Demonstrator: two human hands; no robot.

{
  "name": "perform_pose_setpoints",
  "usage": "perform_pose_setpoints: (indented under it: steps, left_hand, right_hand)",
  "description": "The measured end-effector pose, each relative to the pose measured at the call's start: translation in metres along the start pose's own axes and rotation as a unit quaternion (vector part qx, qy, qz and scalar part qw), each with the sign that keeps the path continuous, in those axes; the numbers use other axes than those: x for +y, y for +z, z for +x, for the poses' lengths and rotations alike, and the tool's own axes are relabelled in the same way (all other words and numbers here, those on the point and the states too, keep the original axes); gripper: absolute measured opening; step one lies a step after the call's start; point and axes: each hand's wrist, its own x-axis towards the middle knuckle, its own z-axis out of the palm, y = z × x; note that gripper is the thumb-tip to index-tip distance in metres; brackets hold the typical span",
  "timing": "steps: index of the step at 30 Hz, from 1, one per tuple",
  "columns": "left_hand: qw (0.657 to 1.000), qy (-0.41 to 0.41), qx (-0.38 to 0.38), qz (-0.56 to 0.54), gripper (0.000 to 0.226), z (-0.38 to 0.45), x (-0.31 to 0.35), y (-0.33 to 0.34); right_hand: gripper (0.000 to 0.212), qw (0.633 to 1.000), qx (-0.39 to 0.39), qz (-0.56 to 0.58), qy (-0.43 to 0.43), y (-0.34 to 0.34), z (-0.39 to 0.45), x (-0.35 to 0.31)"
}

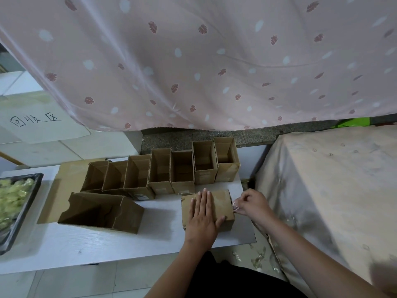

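A small closed cardboard box (221, 203) lies on the white table (107, 244) near its right edge. My left hand (203, 218) lies flat on top of the box, fingers straight, thumb at the box's front edge. My right hand (250, 202) is at the box's right end, its fingers pinching a strip of clear tape (236, 206) at the box's corner.
Several open empty cartons (161, 173) stand in a row behind the box. A larger open carton (101, 211) stands to the left. A black tray (25, 207) of yellow-green pieces is at far left. A cloth-covered surface (333, 179) is at right, with tape scraps (257, 259) on the floor.
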Motion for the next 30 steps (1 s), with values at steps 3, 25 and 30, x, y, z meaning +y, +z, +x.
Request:
perform_pose_setpoints:
  steps: [3,25,30]
  left_hand:
    - [1.0,0.005,0.004,-0.01,0.084,0.0,-0.002,0.002]
    - [0.999,0.044,-0.016,0.007,0.108,0.007,0.008,-0.033]
    - [0.997,0.044,0.044,-0.054,0.102,0.012,0.001,-0.044]
  right_hand:
    - [0.013,0.999,0.028,0.011,0.018,-0.008,0.001,-0.004]
    - [0.016,0.996,-0.077,-0.034,-0.024,-0.003,-0.011,-0.015]
    - [0.007,0.995,-0.044,-0.028,-0.086,-0.017,-0.02,-0.036]
